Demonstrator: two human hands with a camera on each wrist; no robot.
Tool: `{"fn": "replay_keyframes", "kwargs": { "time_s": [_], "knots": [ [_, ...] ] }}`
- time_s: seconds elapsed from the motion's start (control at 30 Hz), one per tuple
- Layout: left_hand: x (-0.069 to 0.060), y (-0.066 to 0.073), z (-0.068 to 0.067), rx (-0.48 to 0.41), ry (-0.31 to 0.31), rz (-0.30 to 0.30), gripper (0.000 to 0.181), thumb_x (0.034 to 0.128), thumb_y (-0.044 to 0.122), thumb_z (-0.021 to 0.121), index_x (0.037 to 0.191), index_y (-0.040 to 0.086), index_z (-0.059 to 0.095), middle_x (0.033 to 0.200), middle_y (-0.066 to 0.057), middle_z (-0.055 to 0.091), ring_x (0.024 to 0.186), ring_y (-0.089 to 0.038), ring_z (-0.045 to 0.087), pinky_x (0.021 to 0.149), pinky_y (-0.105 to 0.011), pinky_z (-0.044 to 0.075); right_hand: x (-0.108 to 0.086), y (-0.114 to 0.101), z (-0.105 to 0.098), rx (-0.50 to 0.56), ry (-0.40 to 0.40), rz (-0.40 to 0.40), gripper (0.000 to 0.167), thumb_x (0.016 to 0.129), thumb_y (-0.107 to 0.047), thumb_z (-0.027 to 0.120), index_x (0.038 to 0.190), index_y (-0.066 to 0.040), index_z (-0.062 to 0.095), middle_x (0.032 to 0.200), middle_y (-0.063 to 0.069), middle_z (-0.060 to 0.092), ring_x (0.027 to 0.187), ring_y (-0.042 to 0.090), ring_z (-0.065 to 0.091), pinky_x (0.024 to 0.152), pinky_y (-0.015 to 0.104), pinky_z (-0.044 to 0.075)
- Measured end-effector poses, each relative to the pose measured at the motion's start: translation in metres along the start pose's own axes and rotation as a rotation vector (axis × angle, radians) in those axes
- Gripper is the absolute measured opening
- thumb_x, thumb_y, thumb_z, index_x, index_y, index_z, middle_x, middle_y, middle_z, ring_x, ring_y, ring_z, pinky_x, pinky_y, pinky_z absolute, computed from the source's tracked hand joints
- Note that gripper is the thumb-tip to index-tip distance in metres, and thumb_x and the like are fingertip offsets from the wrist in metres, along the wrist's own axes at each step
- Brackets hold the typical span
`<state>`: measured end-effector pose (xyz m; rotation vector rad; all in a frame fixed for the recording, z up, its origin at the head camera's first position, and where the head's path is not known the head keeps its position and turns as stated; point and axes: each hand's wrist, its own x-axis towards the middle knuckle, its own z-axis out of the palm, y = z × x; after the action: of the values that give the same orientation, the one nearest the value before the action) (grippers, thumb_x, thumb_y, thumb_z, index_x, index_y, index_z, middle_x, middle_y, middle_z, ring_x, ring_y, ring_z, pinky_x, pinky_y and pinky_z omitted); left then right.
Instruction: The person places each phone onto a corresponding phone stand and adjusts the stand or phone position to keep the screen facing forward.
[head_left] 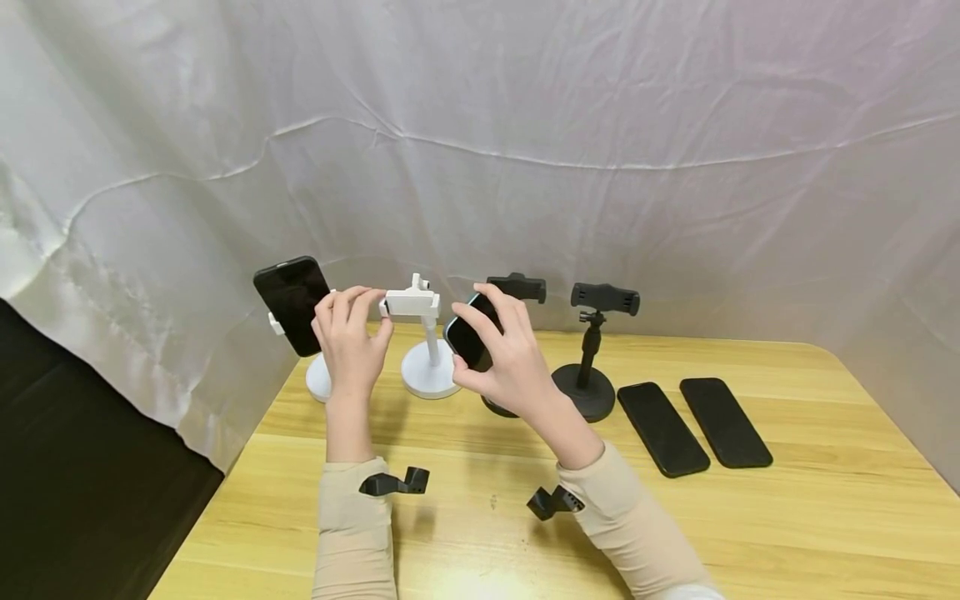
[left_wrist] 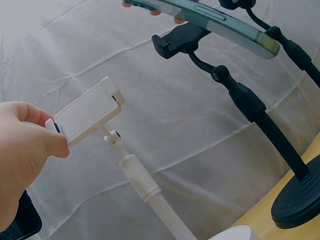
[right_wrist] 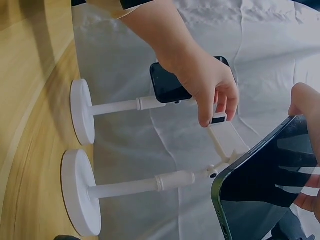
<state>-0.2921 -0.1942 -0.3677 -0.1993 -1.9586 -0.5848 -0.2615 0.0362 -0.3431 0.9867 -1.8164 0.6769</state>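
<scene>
My left hand [head_left: 348, 346] pinches the left end of the clamp on a white phone stand [head_left: 411, 302], thumb below and fingers above. In the left wrist view the white clamp [left_wrist: 86, 114] is tilted on its pole, with no phone in it. To the right of this clamp, my right hand [head_left: 513, 358] grips a smartphone [head_left: 468, 348] by its edges. The phone's dark screen [right_wrist: 265, 175] shows in the right wrist view, and its pale green edge shows in the left wrist view. The phone and the white clamp are apart in the head view.
Another white stand [head_left: 318, 379] at the left holds a dark phone [head_left: 291, 302]. Behind the right hand is a black stand [head_left: 517, 287], partly hidden. A second black stand [head_left: 590, 358] is to its right. Two dark phones [head_left: 663, 429] lie on the wooden table [head_left: 832, 500].
</scene>
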Motion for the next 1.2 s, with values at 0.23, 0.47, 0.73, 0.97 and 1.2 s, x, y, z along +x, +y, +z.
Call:
{"fn": "replay_keyframes", "kwargs": {
  "time_s": [0.23, 0.47, 0.73, 0.97, 1.2],
  "knots": [
    [-0.001, -0.001, 0.001, -0.003, 0.003, -0.003, 0.025, 0.0814, 0.006, 0.069, 0.106, 0.009, 0.069, 0.114, -0.012, 0.062, 0.114, -0.036, 0.044, 0.098, -0.053, 0.031, 0.002, -0.002, 0.005, 0.011, 0.003, 0.027, 0.055, 0.074, -0.019, 0.072, 0.126, -0.01, 0.058, 0.135, 0.023, 0.05, 0.114, 0.038, 0.051, 0.096, 0.051, 0.044],
    [-0.001, 0.0, 0.0, -0.002, 0.003, -0.003, 0.025, 0.0816, 0.007, 0.069, 0.107, 0.009, 0.069, 0.114, -0.012, 0.062, 0.114, -0.036, 0.044, 0.099, -0.053, 0.031, 0.004, -0.004, 0.009, 0.035, -0.003, 0.047, 0.055, 0.075, -0.019, 0.071, 0.127, -0.009, 0.058, 0.135, 0.024, 0.05, 0.117, 0.04, 0.051, 0.098, 0.052, 0.043],
    [-0.001, -0.001, -0.001, -0.005, 0.002, -0.005, 0.025, 0.0813, 0.007, 0.069, 0.106, 0.01, 0.069, 0.114, -0.011, 0.062, 0.114, -0.036, 0.044, 0.099, -0.053, 0.031, 0.008, -0.006, 0.015, 0.048, -0.005, 0.061, 0.055, 0.076, -0.02, 0.071, 0.128, -0.01, 0.057, 0.135, 0.024, 0.049, 0.116, 0.039, 0.05, 0.096, 0.052, 0.043],
    [-0.001, -0.001, -0.003, -0.002, 0.008, -0.004, 0.025, 0.0813, 0.006, 0.068, 0.106, 0.009, 0.069, 0.113, -0.011, 0.063, 0.114, -0.036, 0.044, 0.098, -0.053, 0.031, 0.011, -0.008, 0.021, 0.053, 0.004, 0.073, 0.054, 0.077, -0.02, 0.07, 0.128, -0.01, 0.057, 0.135, 0.023, 0.05, 0.115, 0.041, 0.051, 0.098, 0.053, 0.042],
    [-0.001, -0.002, -0.003, -0.003, 0.018, 0.006, 0.024, 0.0811, 0.006, 0.069, 0.105, 0.009, 0.069, 0.113, -0.012, 0.063, 0.113, -0.036, 0.044, 0.097, -0.053, 0.031, 0.016, -0.01, 0.025, 0.057, 0.013, 0.058, 0.053, 0.077, -0.02, 0.071, 0.127, -0.008, 0.057, 0.134, 0.023, 0.05, 0.114, 0.041, 0.051, 0.1, 0.053, 0.042]
  ]
}}
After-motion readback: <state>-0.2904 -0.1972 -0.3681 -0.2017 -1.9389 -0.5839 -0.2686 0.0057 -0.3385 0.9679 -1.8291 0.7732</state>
